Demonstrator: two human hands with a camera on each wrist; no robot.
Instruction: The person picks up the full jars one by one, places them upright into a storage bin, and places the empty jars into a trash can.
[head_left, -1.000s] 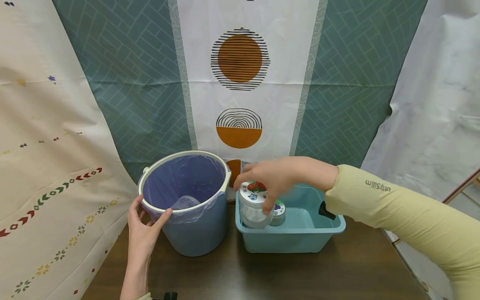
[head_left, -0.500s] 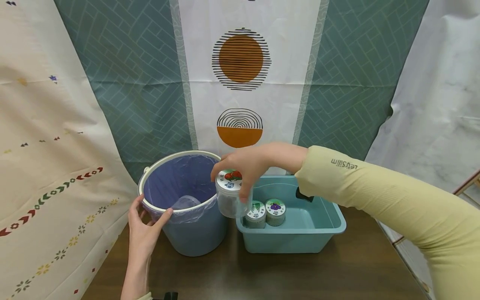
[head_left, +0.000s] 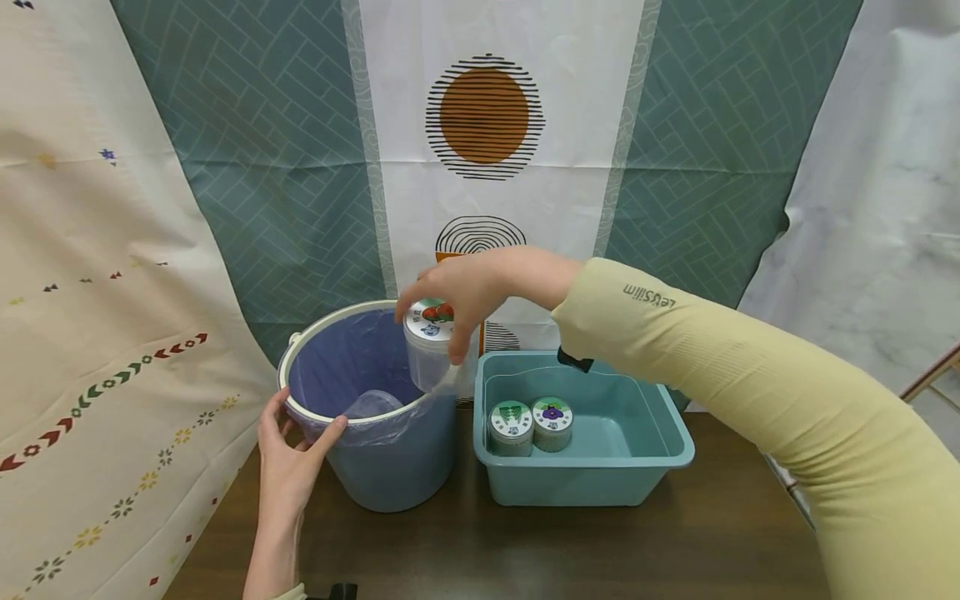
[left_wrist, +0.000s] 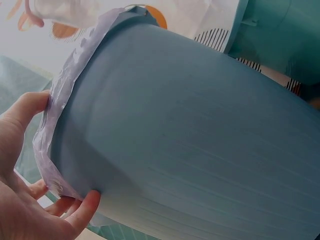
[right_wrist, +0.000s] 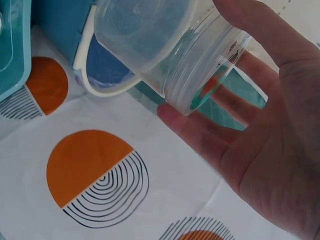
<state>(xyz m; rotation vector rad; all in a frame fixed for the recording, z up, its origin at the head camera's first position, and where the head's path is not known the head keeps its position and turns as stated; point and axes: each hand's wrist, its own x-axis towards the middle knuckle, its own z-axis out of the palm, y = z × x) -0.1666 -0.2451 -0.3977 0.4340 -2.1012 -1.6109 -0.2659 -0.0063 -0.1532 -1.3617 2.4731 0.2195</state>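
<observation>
My right hand [head_left: 472, 287] grips a clear plastic jar [head_left: 427, 362] by its white lid from above, with red fruit printed on top. The jar hangs upright over the right rim of a blue trash bin [head_left: 390, 479]. In the right wrist view, thumb and fingers circle the lid of the jar [right_wrist: 145, 35]. My left hand [head_left: 288, 462] holds the near-left part of the bin's cream rim, thumb and fingers spread along it. The left wrist view shows the fingers at the bin's liner edge [left_wrist: 62, 95]. Inside the bin lies a clear plastic piece [head_left: 372, 405], partly hidden.
Right of the bin stands a teal rectangular basin [head_left: 585, 486]. Two small lidded jars, one with a green print [head_left: 512, 427] and one with a purple print [head_left: 552, 422], sit in its left end. Patterned cloth [head_left: 300, 167] hangs behind the brown table [head_left: 510, 550].
My right hand has lifted the jar out of the basin and carried it up and left to the bin's rim. The two small jars are uncovered. My left hand has stayed put.
</observation>
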